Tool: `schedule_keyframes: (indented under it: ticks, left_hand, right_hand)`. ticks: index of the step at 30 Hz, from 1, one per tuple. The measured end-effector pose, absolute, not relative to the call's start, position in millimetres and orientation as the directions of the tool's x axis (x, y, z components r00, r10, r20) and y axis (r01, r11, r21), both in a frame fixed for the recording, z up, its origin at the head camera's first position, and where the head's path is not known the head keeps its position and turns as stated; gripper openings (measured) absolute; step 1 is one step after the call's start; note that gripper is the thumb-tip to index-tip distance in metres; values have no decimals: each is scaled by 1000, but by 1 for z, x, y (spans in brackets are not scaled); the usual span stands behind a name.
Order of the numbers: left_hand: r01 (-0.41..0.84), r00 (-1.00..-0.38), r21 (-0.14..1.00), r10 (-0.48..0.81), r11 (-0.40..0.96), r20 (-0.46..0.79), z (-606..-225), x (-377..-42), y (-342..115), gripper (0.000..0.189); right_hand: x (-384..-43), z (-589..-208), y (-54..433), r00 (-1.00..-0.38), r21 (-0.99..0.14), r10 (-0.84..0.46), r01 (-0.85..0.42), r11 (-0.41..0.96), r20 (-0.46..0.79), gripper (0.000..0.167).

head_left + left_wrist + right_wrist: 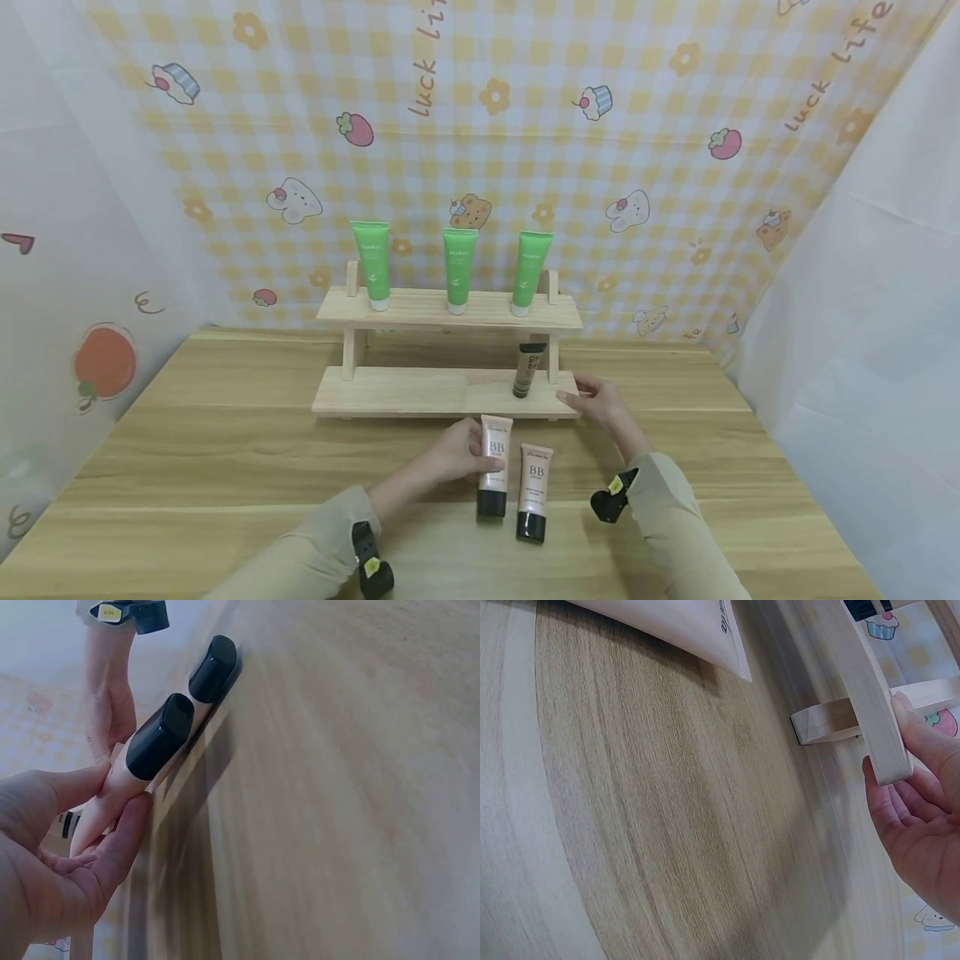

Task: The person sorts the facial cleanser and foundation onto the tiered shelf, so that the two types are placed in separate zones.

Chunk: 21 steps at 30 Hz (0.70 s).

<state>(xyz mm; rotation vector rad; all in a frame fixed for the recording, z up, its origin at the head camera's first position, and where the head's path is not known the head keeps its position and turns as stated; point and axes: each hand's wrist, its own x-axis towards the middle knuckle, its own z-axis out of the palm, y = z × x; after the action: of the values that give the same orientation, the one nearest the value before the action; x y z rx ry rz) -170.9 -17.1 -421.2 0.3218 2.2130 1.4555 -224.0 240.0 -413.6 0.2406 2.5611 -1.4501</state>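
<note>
Since only one tube is handled at a time, the loose tube (535, 493) is best left lying on the table (225, 467), cap end nearest. Just left of it, the held tube (497, 442) is pinched by the left hand (457, 452), thumb (75, 787) against fingers (124, 838). By the left wrist view, its black cap (491, 503) looks lifted off the table. The body looks soft, so a light squeeze is advised, with the cap left uncovered and the loose tube not brushed.

Farther out, the lower shelf (397, 390) is gripped at its right end by the right hand (600, 406); a firm hold is needed there so the rack (348, 354) isn't shoved. On that shelf, toward the right, the dark tube (527, 371) is stood, easily knocked.

Behind, three green tubes (459, 262) are stood, spaced apart, on the upper shelf (420, 302); bumps should be avoided.
</note>
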Motion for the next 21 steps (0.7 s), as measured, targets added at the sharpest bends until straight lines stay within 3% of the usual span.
schedule_keyframes:
  ticks: [21]
  left_hand:
    - [-13,-908,872,360,489,-216,-405,-189,-36,45]
  right_hand:
    - [-224,-413,239,-967,-839,50,244,486,-252,66]
